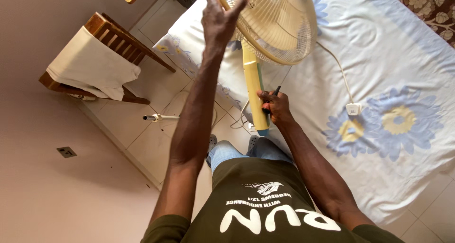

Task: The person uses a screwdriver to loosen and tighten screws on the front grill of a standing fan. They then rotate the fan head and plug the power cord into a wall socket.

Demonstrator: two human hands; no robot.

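Both of my hands are on a cream pedestal fan that lies across the edge of the bed.

My left hand (219,16) reaches up with fingers spread, fingertips touching the wire grille of the fan (277,22), whose round head rests over the bed's near edge. My right hand (275,106) is closed around a red-and-black-handled screwdriver (270,100) and pressed against the fan's yellow pole (254,89), which slants off the mattress toward the tiled floor (142,129). The fan's white cord runs across the flowered bedsheet (388,77) to a white plug (353,109) lying mid-bed. A metal rod (159,117) lies on the tiles, near a wooden chair (113,39) draped with a pale cloth (92,65).
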